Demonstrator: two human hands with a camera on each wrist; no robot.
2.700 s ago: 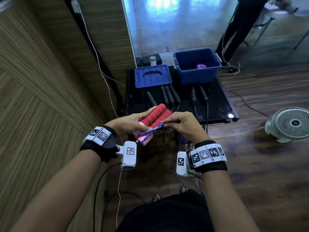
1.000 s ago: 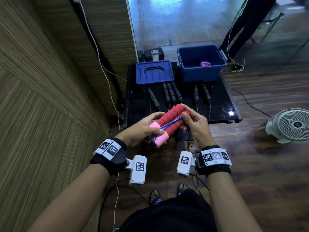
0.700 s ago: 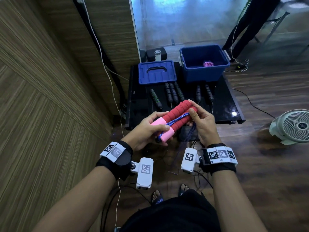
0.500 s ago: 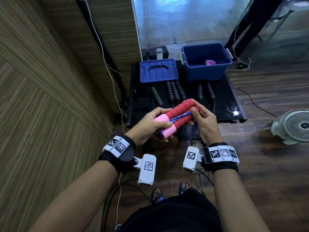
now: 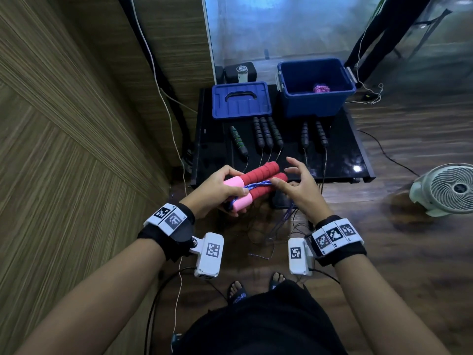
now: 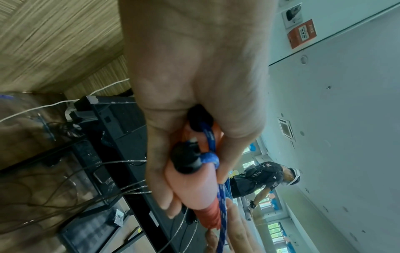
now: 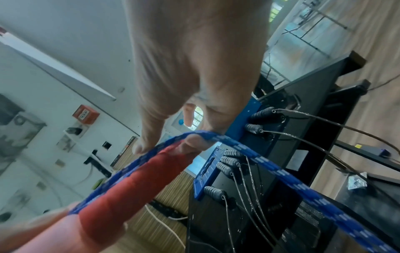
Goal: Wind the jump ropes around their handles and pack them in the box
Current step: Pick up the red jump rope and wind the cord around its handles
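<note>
The red handles (image 5: pixel 258 184) are lying side by side in mid-air, in front of the table (image 5: pixel 340 155), with the blue rope (image 5: pixel 257 185) running along the groove between them. The lengthwise turn is risking slipping off the far ends, since the right hand (image 5: pixel 298 190) is only guiding it, fingers loose and spread, rope draped over a fingertip. The left hand (image 5: pixel 217 192) is gripping the pink ends tightly. The open box (image 5: pixel 316 105) is sitting well beyond, on the table.
</note>
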